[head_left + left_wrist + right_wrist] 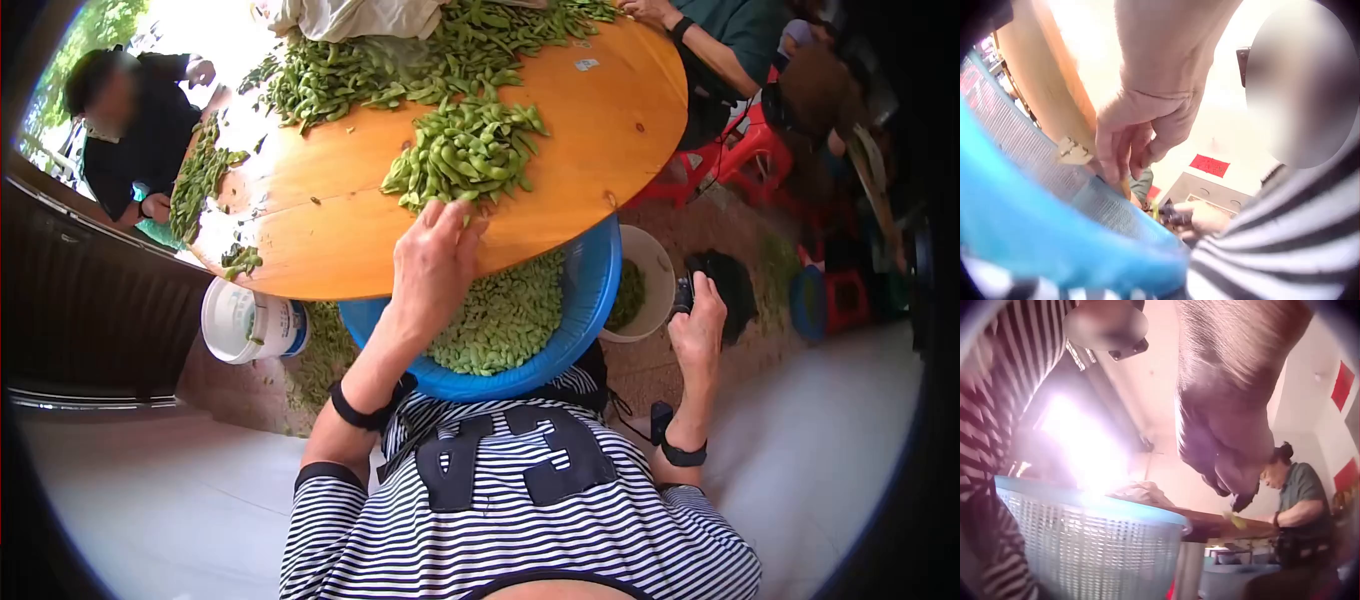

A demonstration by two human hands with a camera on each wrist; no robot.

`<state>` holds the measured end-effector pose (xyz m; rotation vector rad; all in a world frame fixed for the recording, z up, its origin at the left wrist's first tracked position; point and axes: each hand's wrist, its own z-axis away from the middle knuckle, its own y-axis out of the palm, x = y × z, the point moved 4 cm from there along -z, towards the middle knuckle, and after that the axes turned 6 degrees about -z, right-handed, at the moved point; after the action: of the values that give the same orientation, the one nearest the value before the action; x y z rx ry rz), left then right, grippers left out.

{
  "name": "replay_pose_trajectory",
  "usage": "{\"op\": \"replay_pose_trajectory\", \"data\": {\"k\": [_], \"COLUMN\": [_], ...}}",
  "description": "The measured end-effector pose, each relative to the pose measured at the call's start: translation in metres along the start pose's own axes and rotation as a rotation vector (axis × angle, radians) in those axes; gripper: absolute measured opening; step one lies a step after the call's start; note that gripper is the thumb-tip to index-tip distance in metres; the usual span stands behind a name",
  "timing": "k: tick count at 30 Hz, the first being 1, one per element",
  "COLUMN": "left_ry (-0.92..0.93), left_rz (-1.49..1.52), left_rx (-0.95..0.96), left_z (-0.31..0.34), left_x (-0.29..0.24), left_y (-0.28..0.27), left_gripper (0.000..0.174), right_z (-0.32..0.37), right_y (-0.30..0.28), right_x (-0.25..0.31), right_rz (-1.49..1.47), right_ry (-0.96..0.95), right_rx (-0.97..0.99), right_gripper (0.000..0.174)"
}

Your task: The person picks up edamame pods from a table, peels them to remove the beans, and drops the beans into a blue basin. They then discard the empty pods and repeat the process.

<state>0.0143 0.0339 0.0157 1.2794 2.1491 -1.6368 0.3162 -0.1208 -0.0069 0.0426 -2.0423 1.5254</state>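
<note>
My left hand [430, 262] reaches over the table's near edge, its bent fingers touching a small heap of green soybean pods [465, 155]. In the left wrist view, the thumb and fingers of that left hand [1141, 125] point down, close together; I cannot tell whether they pinch a pod. Out to the right, my right hand [697, 330] grips a small dark object [683, 294] near a white bucket [661, 262]. A yellow-green piece [1235, 520] shows at its fingertips in the right wrist view. Between my arms, shelled green beans [500, 320] fill a blue plastic basket [597, 300].
A bigger mound of pods [340, 80] covers the far side of the wooden table [600, 130]. One person [135, 130] sits at the left, another [735, 45] at the far right. A second white bucket [225, 325] stands left of the basket; red stools [755, 150] are at right.
</note>
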Motion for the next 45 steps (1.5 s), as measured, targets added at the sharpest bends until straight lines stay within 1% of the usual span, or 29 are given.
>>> {"op": "replay_pose_trajectory", "data": {"k": [2,5,7,9,11,12,14,15,16,17,19,21,23,24,26,27,29,30,32,33,35,36,37,38,39,41,42,43,45], "left_ry": [-0.037,0.01,0.043,0.083,0.105,0.107,-0.285,-0.397,-0.415,-0.432,-0.457,-0.483,-0.272,-0.273,-0.083,-0.083,0.027,0.028,-0.551,-0.55,-0.632,-0.614,-0.615,-0.574,-0.531,-0.393,-0.352,-0.352,0.021], "left_rz": [-0.238,-0.382,-0.431,-0.481,-0.242,-0.24,0.526,0.75,0.838,0.927,0.9,0.872,0.642,0.641,0.422,0.421,0.367,0.37,1.22,1.22,1.504,1.506,1.506,1.404,1.302,0.876,0.605,0.603,0.261], "left_rx": [-0.047,-0.006,-0.029,-0.058,-0.069,-0.064,0.237,0.296,0.301,0.305,0.283,0.258,0.093,0.093,-0.038,-0.034,-0.086,-0.083,0.361,0.364,0.541,0.582,0.583,0.585,0.586,0.398,0.436,0.436,0.108], "left_z": [-0.01,-0.016,-0.01,-0.003,0.007,0.014,0.03,0.038,0.042,0.045,0.048,0.052,0.053,0.052,0.05,0.05,0.049,0.049,0.054,0.054,0.059,0.059,0.061,0.061,0.062,0.068,0.067,0.066,0.059], "left_x": [0.007,0.006,0.012,0.012,0.001,-0.005,-0.006,-0.008,-0.011,-0.013,-0.015,-0.016,-0.016,-0.017,-0.025,-0.025,-0.03,-0.03,-0.019,-0.015,-0.01,-0.008,-0.007,-0.007,-0.007,-0.003,-0.002,-0.005,-0.019], "left_y": [0.008,0.006,0.009,0.005,-0.006,-0.01,0.002,0.011,0.015,0.019,0.023,0.028,0.025,0.025,0.015,0.015,0.012,0.01,0.029,0.03,0.042,0.043,0.042,0.039,0.037,0.043,0.037,0.032,0.009], "left_gripper": [0.018,0.015,0.012,0.01,0.009,0.009,0.009,0.01,0.01,0.01,0.009,0.008,0.007,0.007,0.008,0.008,0.009,0.009,0.014,0.014,0.016,0.017,0.017,0.017,0.017,0.015,0.01,0.01,0.006], "right_z": [-0.001,-0.002,-0.002,-0.005,-0.003,-0.002,0.002,0.005,0.008,0.009,0.012,0.014,0.016,0.016,0.015,0.016,0.015,0.014,0.013,0.011,0.012,0.012,0.012,0.014,0.015,0.014,0.018,0.018,0.013], "right_y": [-0.004,0.001,0.005,0.018,0.033,0.035,0.043,0.046,0.052,0.051,0.051,0.054,0.059,0.06,0.06,0.061,0.058,0.058,0.066,0.068,0.074,0.075,0.075,0.076,0.075,0.058,0.052,0.052,0.05], "right_x": [0.009,0.044,0.065,0.086,0.101,0.114,0.131,0.139,0.141,0.143,0.143,0.14,0.136,0.136,0.135,0.136,0.138,0.136,0.132,0.129,0.125,0.121,0.119,0.119,0.12,0.134,0.137,0.138,0.131], "right_rz": [-0.051,-0.229,-0.42,-0.7,-0.857,-0.899,-1.083,-1.146,-1.252,-1.249,-1.318,-1.335,-1.39,-1.39,-1.397,-1.399,-1.342,-1.342,-1.619,-1.62,-1.75,-1.751,-1.655,-1.558,-1.559,-0.82,-0.787,-0.789,-0.751], "right_ry": [-0.013,-0.073,-0.157,-0.21,-0.182,-0.18,-0.115,-0.08,-0.074,-0.072,0.095,0.1,0.106,0.106,0.046,0.049,0.009,0.012,0.192,0.193,0.234,0.235,0.165,0.096,0.098,-0.559,-0.474,-0.474,-0.381], "right_rx": [-0.033,0.0,0.02,0.129,0.276,0.336,0.475,0.523,0.538,0.54,0.665,0.672,0.684,0.685,0.667,0.666,0.594,0.591,0.766,0.763,0.878,0.877,0.9,0.921,0.921,0.454,0.49,0.49,0.367], "right_gripper": [0.048,0.046,0.041,0.036,0.032,0.029,0.035,0.039,0.043,0.043,0.041,0.041,0.04,0.04,0.036,0.036,0.032,0.032,0.032,0.032,0.031,0.031,0.032,0.034,0.034,0.045,0.051,0.051,0.042]}}
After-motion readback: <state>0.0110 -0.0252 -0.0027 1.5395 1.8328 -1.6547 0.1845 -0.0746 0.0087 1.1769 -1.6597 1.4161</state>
